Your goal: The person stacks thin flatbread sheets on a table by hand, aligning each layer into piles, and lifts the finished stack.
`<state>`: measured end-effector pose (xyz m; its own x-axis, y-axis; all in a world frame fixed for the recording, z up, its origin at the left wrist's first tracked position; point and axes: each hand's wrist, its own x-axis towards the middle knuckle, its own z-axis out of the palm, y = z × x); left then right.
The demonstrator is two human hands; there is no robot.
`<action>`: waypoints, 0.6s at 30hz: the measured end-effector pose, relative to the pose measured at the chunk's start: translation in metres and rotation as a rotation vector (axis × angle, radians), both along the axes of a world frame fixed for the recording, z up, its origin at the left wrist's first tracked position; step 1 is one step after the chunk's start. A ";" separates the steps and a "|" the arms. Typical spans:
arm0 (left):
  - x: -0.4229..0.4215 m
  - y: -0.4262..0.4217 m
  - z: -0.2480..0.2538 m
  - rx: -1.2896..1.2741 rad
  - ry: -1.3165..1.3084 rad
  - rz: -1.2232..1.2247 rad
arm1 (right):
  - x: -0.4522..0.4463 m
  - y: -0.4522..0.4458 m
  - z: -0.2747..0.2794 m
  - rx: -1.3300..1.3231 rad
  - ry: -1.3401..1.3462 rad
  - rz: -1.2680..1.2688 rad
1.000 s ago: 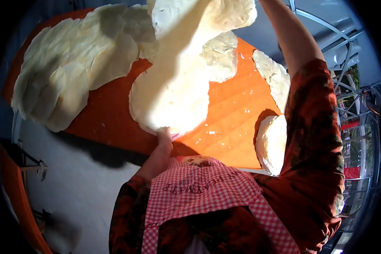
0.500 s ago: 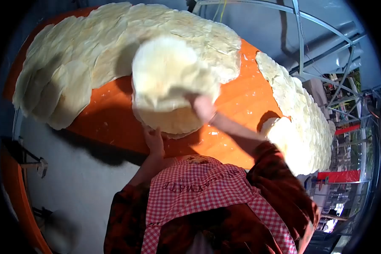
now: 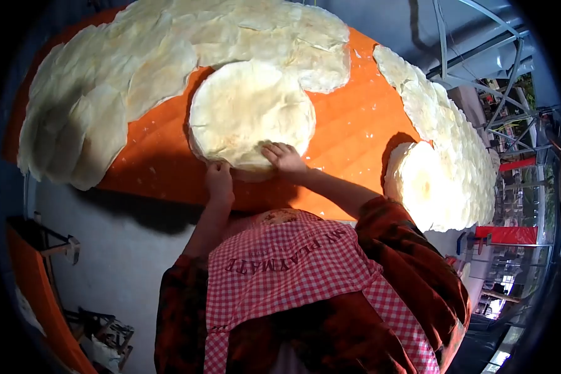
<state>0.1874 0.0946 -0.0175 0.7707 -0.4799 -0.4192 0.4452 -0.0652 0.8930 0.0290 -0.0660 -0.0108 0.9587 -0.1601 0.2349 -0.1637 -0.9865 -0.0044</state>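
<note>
Head view: left hand [image 3: 219,179] bunched at near edge of round dough sheet [image 3: 249,112], which lies ahead on orange table [image 3: 349,134]. Right hand [image 3: 285,156], fingers bent, touches sheet's top; can't tell if either grips.

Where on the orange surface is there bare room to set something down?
Widest: the orange surface between the middle round stack and the right-hand round stack, only small flakes there. Also the partly shadowed patch left of the middle stack. Crowded: the far side, under overlapping sheets, and the middle stack's near edge, with left hand and right hand.
</note>
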 end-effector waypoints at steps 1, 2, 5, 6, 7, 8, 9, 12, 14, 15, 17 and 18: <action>0.001 -0.002 -0.003 -0.069 0.132 0.008 | -0.002 0.004 0.000 -0.022 0.028 0.001; 0.000 -0.002 -0.006 -0.135 0.267 0.021 | -0.003 0.006 -0.001 0.059 0.013 -0.024; -0.003 0.002 -0.006 -0.489 0.629 -0.073 | 0.004 0.028 0.039 0.227 -0.082 -0.129; -0.003 0.000 0.000 -0.515 0.640 -0.088 | 0.007 0.022 0.031 0.319 -0.100 -0.143; -0.007 -0.001 0.007 -0.542 0.655 -0.102 | 0.010 0.010 0.021 0.410 -0.114 -0.157; -0.011 0.000 0.014 -0.569 0.672 -0.112 | 0.014 -0.005 0.012 0.502 -0.125 -0.167; -0.015 0.004 0.020 -0.492 0.546 -0.100 | 0.028 -0.017 0.033 0.590 0.044 -0.266; -0.021 0.016 -0.012 0.010 0.058 0.034 | 0.066 -0.087 0.096 0.289 -0.006 -0.290; -0.018 0.020 -0.020 -0.012 0.060 0.063 | 0.075 -0.076 0.187 0.167 -0.189 -0.280; -0.019 0.021 -0.002 -0.012 0.110 0.065 | 0.071 -0.071 0.201 0.114 -0.278 -0.177; -0.016 0.021 0.007 -0.033 0.244 0.079 | 0.062 -0.049 0.199 0.045 -0.359 -0.056; -0.014 0.020 0.004 -0.056 0.326 0.083 | 0.055 -0.035 0.181 0.026 -0.353 -0.044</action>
